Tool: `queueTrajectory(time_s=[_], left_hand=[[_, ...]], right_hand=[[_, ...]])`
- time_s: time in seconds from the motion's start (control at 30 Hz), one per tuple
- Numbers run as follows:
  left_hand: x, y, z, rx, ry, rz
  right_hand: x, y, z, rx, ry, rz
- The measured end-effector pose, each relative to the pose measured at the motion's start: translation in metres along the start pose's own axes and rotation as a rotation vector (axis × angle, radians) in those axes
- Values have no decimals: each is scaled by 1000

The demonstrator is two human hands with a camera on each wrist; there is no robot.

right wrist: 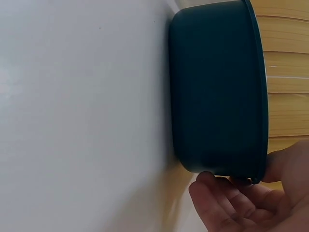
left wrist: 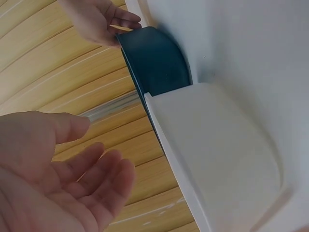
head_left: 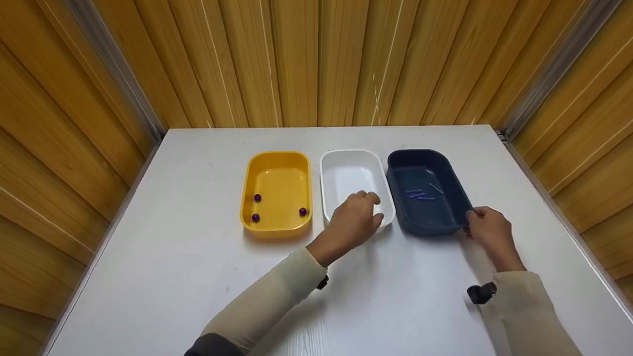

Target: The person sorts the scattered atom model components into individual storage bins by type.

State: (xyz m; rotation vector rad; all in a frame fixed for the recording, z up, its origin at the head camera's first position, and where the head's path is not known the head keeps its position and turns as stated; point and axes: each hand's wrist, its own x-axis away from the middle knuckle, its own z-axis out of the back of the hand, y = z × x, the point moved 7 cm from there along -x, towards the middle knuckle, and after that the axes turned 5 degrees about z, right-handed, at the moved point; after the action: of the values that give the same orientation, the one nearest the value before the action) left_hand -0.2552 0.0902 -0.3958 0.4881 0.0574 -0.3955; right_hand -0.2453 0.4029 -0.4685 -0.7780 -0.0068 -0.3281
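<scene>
My right hand (head_left: pixel 489 232) pinches the rim of a dark blue tray (head_left: pixel 425 225) at its near right corner. In the right wrist view the thumb lies at the rim of the blue tray (right wrist: pixel 217 92) and the other fingers curl against its outer wall. Several thin purple sticks (head_left: pixel 426 199) lie inside that tray. Over the near part of a white tray (head_left: pixel 348 175) hovers my left hand (head_left: pixel 353 217), its fingers loosely bent and holding nothing. The left wrist view shows this left hand (left wrist: pixel 63 174) apart from the white tray's wall (left wrist: pixel 217 154).
To the left stands a yellow tray (head_left: pixel 277 185) with three small purple balls (head_left: pixel 303 211) in it. All three trays stand in a row on a white table (head_left: pixel 188 222). Wood-look panels (head_left: pixel 296 64) enclose the table at the back and both sides.
</scene>
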Motion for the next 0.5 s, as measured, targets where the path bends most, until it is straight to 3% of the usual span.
queueTrajectory(time_s=[0.17,0.33,0.5], left_hand=[[12,-32,15,14,-25,76],[24,-59,31,-27,-1,99],[33,-81,38,-40,13,133]], right_hand=[[5,-6,4,51,59,28],[10,-27,11,118,155,118],[20,-51,8,174,196,219]])
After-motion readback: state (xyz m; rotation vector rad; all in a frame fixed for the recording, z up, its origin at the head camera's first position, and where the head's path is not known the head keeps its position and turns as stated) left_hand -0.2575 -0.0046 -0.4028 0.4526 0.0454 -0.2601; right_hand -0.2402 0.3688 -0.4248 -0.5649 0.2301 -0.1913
